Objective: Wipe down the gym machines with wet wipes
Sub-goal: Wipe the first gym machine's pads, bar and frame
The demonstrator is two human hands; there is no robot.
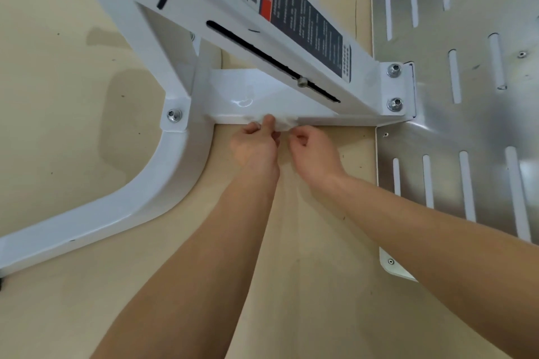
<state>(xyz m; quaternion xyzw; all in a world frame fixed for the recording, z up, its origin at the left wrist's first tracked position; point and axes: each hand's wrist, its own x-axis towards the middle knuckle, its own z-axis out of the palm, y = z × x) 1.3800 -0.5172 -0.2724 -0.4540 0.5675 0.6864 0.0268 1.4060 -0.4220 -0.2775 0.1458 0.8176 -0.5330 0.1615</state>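
Left hand (pixel 256 146) and right hand (pixel 313 151), close together, both pinch one crumpled white wet wipe (pixel 282 124) at the low crossbar's front edge.
One white painted steel machine frame (pixel 163 183), three silver hex bolts (pixel 174 115) and one slotted brushed-metal plate (pixel 466 96) sit on a beige floor (pixel 73 96). The wipe is small and bunched, nearly the frame's colour.

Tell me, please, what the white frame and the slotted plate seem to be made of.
The white frame looks like steel tube with glossy paint or powder coat: sharp highlights, bolts at the joints. The slotted plate looks like bare metal, perhaps aluminium or stainless steel: brushed grey sheen.
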